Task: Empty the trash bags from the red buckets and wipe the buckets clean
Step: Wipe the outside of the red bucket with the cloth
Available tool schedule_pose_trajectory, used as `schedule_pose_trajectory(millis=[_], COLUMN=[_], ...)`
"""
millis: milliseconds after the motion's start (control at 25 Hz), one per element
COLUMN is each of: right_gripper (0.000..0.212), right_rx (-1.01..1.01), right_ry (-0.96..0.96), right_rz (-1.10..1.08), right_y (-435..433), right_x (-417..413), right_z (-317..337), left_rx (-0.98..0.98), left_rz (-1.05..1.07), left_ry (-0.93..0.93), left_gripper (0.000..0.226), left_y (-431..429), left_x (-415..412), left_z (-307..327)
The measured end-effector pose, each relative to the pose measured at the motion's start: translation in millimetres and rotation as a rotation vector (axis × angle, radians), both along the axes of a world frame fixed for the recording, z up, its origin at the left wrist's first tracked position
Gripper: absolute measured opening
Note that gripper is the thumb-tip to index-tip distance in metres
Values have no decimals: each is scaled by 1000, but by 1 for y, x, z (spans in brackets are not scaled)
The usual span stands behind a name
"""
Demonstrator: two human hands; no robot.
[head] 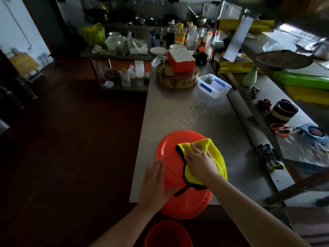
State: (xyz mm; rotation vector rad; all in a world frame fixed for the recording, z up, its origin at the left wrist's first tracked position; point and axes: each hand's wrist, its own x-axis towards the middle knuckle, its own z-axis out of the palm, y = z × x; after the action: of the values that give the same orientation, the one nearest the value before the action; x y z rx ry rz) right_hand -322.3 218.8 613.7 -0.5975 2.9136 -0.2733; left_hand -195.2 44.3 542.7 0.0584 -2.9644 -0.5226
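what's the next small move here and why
Probably slide the right hand and yellow cloth leftward over the bare base of the upturned red bucket: the cloth covers only the right part, and the left hand lies flat on the bucket.

Dim kitchen, dark red floor, steel counter, cluttered shelf

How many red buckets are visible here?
2. One red bucket is upside down on the table; the other bucket stands on the floor below it. Others may be hidden.
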Motion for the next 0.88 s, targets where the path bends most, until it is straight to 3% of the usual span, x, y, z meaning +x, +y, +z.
schedule_pose_trajectory(millis=[240, 400, 560, 720, 880], right_gripper=[50, 54, 72, 53, 41], right_rx=[-14, -5, -17, -22, -17], right_ry=[-5, -9, 34, 1, 40], right_rz=[-44, -63, -22, 1, -12], right_y=[-6, 19, 44, 47, 40], right_x=[-40, 8, 68, 64, 3], right_z=[1, -1, 3, 8, 4], left_rx=[-15, -34, -55, -16, 4], left_rz=[15, 19, 32, 19, 19], left_ry=[-19, -35, 5, 17, -40], left_gripper=[113, 110, 110, 109, 110], left_y=[1, 3, 3, 5, 4], left_x=[2, 2, 6, 9, 3], left_z=[7, 8, 6, 5, 7])
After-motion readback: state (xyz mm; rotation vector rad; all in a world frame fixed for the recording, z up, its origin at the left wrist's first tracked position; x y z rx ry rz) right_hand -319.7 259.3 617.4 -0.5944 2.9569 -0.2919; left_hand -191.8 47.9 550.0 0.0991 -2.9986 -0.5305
